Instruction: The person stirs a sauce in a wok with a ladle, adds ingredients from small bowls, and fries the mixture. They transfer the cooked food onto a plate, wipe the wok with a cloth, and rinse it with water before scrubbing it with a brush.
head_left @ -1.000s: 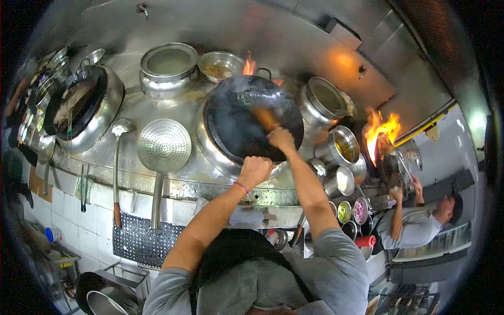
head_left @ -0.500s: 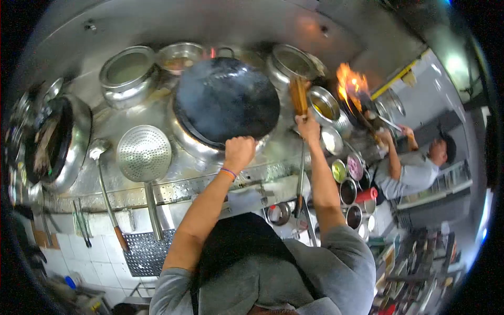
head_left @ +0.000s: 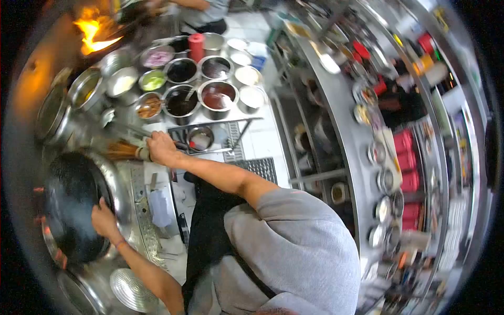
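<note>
My left hand (head_left: 105,220) is closed at the near edge of a dark wok (head_left: 71,210), which gives off smoke over its burner. A bamboo wok brush (head_left: 123,151) is in my right hand (head_left: 163,149), its bristles pointing left over the stove, just beyond the wok. A long-handled ladle (head_left: 134,128) passes right beside that hand, with its bowl near the pots. Below my left forearm lies a round perforated strainer (head_left: 131,287).
Several pots of sauce (head_left: 216,97) and a red bottle (head_left: 196,47) stand past my right hand. Flames (head_left: 94,34) rise at a neighbouring burner, near another person (head_left: 207,13). A steel counter (head_left: 341,142) with bowls runs along the right.
My view has swung to the right, bringing the sauce pots and the counter into sight. My left hand stays on the wok, and the brush is still in my right.
</note>
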Demonstrator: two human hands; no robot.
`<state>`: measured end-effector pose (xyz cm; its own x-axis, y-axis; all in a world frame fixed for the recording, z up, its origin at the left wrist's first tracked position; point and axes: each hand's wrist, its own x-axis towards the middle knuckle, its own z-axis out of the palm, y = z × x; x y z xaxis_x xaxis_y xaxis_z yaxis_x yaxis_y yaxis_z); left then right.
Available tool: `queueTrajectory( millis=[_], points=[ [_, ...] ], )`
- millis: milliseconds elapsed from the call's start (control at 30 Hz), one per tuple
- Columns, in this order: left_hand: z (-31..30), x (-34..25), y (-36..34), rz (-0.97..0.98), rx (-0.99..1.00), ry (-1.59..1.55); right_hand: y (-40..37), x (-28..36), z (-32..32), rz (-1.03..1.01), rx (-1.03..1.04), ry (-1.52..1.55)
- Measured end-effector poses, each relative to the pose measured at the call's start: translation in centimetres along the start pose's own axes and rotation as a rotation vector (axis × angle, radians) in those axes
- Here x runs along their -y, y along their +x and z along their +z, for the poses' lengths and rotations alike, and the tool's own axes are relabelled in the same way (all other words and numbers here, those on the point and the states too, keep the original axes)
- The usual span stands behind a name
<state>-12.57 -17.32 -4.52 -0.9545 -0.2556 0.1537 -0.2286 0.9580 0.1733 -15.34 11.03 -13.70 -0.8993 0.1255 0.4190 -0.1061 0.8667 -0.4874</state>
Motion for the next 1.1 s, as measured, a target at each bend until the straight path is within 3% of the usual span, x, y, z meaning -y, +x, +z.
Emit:
queueTrajectory(
  millis=[67, 100, 167, 367, 533, 667, 800, 867, 900, 933, 967, 1000, 1100],
  points=[
    [0.3, 1.0, 0.6, 0.02, 0.019, 0.023, -1.4, -0.4, -1.6, 0.155, 0.149, -0.008],
    [0.6, 1.2, 1.0, 0.018, 0.055, 0.054, -1.9, -1.1, -1.7, 0.194, 0.131, -0.016],
    [0.6, 1.0, 0.9, 0.032, 0.055, 0.053, -2.5, -1.9, -1.7, 0.182, 0.253, -0.034],
    [1.3, 1.8, 1.6, 0.087, -0.042, 0.055, -2.0, -3.7, 0.3, 0.241, 0.29, 0.048],
    [0.7, 1.5, 1.4, 0.062, 0.008, 0.008, -1.7, -4.4, 0.5, 0.229, 0.401, 0.057],
    [-2.8, 3.0, 0.2, 0.192, 0.005, -0.004, -1.6, -4.5, 0.9, 0.225, 0.412, 0.094],
    [-7.3, 0.7, -2.8, 0.089, 0.006, -0.112, -1.1, -4.2, -0.2, 0.28, 0.461, 0.182],
    [-5.9, -0.5, -2.8, 0.024, -0.15, 0.007, -0.4, -6.0, 2.5, 0.207, 0.509, 0.184],
    [-6.2, -1.8, -2.9, 0.019, -0.074, -0.012, -0.1, -6.0, 1.6, 0.256, 0.55, 0.203],
    [-3.5, -0.6, -2.1, 0.085, -0.198, -0.023, 0.0, -7.3, 2.6, 0.118, 0.489, 0.198],
    [-3.0, -1.3, -2.2, 0.059, -0.167, -0.067, 0.5, -6.4, 0.4, 0.201, 0.515, 0.159],
    [-1.5, -0.6, -1.5, 0.056, -0.109, -0.005, 0.2, -6.5, 0.6, 0.18, 0.356, 0.183],
    [1.2, 0.6, -0.7, -0.076, -0.213, 0.023, 0.1, -6.0, -4.0, 0.101, 0.436, 0.425]
  ],
)
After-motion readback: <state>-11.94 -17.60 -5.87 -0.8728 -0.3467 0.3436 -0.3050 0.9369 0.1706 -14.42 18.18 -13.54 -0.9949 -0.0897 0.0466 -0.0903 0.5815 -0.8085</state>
